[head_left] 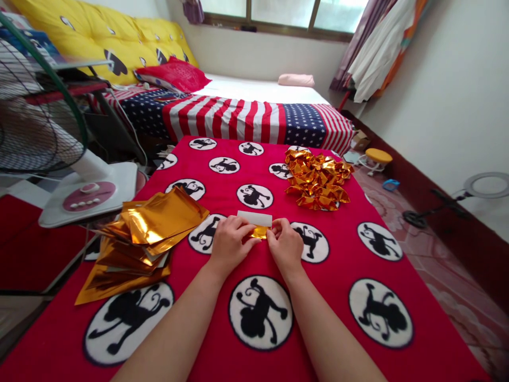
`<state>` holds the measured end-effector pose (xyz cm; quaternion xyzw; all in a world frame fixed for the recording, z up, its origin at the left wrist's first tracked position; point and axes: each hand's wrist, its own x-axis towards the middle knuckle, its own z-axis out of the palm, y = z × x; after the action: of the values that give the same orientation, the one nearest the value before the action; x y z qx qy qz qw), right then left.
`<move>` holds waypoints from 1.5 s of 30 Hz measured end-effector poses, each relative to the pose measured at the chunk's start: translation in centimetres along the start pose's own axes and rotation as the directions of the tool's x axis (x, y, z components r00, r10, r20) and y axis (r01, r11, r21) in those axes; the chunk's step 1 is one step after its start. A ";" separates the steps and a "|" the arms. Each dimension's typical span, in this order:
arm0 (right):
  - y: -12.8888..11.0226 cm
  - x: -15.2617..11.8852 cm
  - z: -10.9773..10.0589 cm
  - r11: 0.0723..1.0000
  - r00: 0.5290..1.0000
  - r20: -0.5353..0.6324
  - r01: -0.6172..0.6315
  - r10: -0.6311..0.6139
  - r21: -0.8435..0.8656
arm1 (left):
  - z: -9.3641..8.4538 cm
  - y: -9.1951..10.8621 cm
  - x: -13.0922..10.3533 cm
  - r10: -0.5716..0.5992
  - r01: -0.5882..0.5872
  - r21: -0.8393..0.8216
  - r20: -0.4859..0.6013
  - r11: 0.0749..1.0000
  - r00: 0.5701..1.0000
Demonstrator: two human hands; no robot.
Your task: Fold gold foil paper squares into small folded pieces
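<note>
Between my hands lies a small sheet of gold foil paper, partly folded, with a pale grey-white strip showing along its far side. My left hand grips its left end, thumb and fingers pinched at the near edge. At the right end, my right hand pinches the paper between thumb and fingertips. To the left is a loose stack of flat gold foil sheets. A heap of folded gold foil pieces sits at the far right of the table.
A red cloth with monkey prints covers the table. On the left stands a fan. Beyond the table is a bed with a flag-patterned cover. A yellow stool and a ring light stand on the right.
</note>
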<state>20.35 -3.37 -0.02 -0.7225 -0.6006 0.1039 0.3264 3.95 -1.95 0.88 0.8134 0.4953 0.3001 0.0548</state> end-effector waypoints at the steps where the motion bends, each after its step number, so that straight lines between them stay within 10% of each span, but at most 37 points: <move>1: 0.0 0.0 0.0 1.000 1.000 -0.001 -0.003 0.003 0.011 | 0.0 0.1 0.0 0.019 -0.019 0.001 0.031 1.000 0.999; 24: 1.1 -0.8 -0.4 0.901 0.965 -0.037 0.254 -0.258 0.352 | 0.4 -1.8 0.0 -0.021 -0.013 -0.278 -0.119 0.960 0.993; 45: 0.9 -1.2 -0.4 0.849 0.998 0.021 0.038 -0.058 0.528 | 0.0 -1.5 -0.1 -0.105 0.039 -0.492 -0.107 0.870 0.989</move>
<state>20.95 -4.68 -0.53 -0.5881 -0.5729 0.2694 0.5033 2.74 -1.26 0.21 0.7327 0.4362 0.4655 0.2371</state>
